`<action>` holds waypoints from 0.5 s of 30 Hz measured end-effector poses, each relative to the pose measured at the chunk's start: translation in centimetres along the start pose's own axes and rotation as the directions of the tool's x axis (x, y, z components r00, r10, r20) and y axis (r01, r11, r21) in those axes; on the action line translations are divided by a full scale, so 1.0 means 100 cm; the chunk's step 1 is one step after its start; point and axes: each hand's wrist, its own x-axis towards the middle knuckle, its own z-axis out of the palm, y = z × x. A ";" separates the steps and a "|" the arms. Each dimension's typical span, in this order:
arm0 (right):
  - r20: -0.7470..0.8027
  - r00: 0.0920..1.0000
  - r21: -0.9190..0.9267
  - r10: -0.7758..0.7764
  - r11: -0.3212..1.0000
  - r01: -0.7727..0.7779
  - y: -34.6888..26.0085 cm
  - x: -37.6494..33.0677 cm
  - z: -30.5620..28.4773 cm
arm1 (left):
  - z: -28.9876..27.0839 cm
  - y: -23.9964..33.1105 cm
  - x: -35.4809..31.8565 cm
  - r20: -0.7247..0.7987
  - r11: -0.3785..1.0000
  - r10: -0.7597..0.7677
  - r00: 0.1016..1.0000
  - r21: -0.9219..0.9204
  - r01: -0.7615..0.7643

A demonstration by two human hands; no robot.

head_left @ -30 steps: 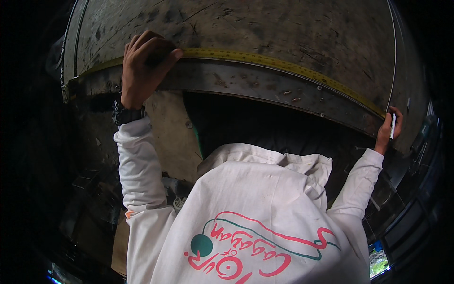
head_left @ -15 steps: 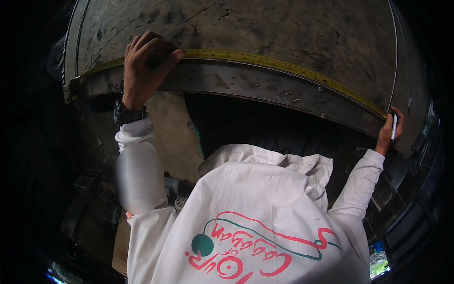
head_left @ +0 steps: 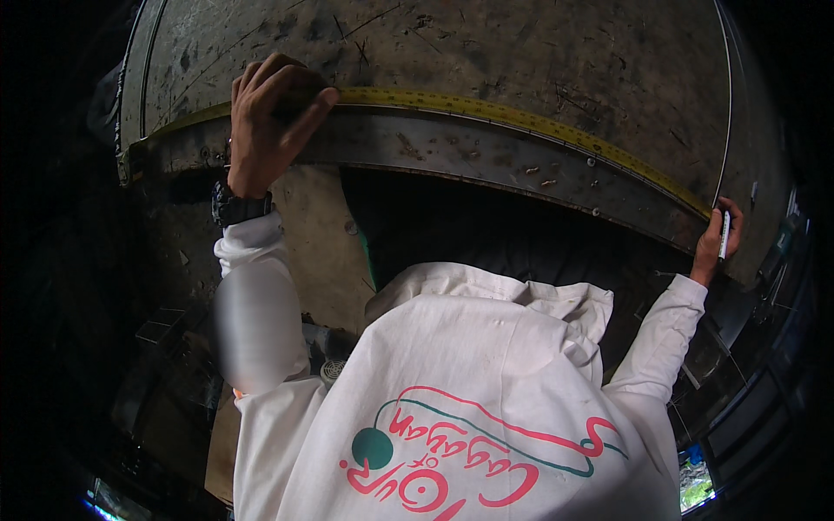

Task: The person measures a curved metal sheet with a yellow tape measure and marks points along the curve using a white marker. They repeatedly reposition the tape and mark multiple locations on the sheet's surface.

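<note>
A yellow tape measure (head_left: 486,108) lies stretched along the near edge of a worn, scratched tabletop (head_left: 539,43). My left hand (head_left: 265,130) is closed over the tape toward the left, with thumb and fingers gripping it; what is under the palm is hidden. Far out at the right end of the tape, my right hand (head_left: 721,243) has its fingers bent around a slim white pen (head_left: 724,233). That hand is close to the tape's right end, beside the table edge.
A grey metal strip (head_left: 452,148) with a few bolt heads runs along the table's front edge. Along the right, a thin pale line (head_left: 726,113) crosses the top toward my right hand. A tan board (head_left: 313,234) and a dark opening (head_left: 486,217) are below the edge.
</note>
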 end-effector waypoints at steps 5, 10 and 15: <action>-0.003 1.000 -0.003 -0.009 1.000 0.009 -0.001 0.000 0.001 | 0.000 -0.002 -0.001 0.013 1.000 -0.016 1.000 0.003 0.016; 0.018 1.000 -0.020 -0.012 1.000 0.012 -0.002 0.000 -0.001 | 0.000 -0.002 -0.001 0.019 1.000 -0.020 1.000 -0.003 0.020; 0.010 1.000 -0.011 -0.009 1.000 0.009 -0.003 0.000 0.001 | -0.001 -0.002 -0.001 0.017 1.000 -0.016 1.000 -0.004 0.016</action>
